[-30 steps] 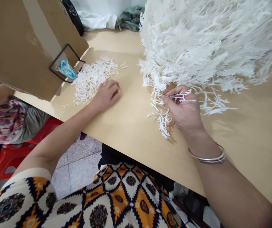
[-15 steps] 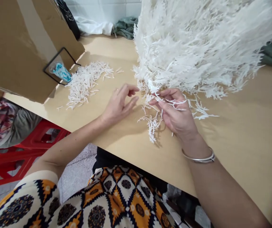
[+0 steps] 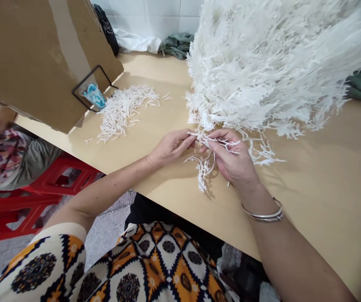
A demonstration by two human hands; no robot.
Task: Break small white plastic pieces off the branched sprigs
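Observation:
A white branched sprig [image 3: 210, 140], thin and twiggy like moulded plastic, is held between my two hands above the table. My right hand [image 3: 234, 161], with a silver bangle at the wrist, pinches its stems between thumb and fingers. At the sprig's left end, the thumb and fingertips of my left hand [image 3: 172, 147] are closed on its tips. Below my hands lies a loose clump of white sprigs [image 3: 203, 172]. Right behind them rises a large heap of similar white sprigs [image 3: 262, 71]. A low pile of short white pieces [image 3: 125, 109] lies to the left.
A cardboard box [image 3: 42, 58] stands at the left, beside a black wire stand [image 3: 95, 69] and a small blue-and-white packet [image 3: 95, 96]. Cloths lie along the tiled wall. Another person sits at the far left near red stools [image 3: 64, 176]. The brown tabletop [image 3: 331, 180] extends right.
My left hand has moved right and its fingers have closed on the sprig's tips. My right hand still holds the sprig. The view has shifted slightly.

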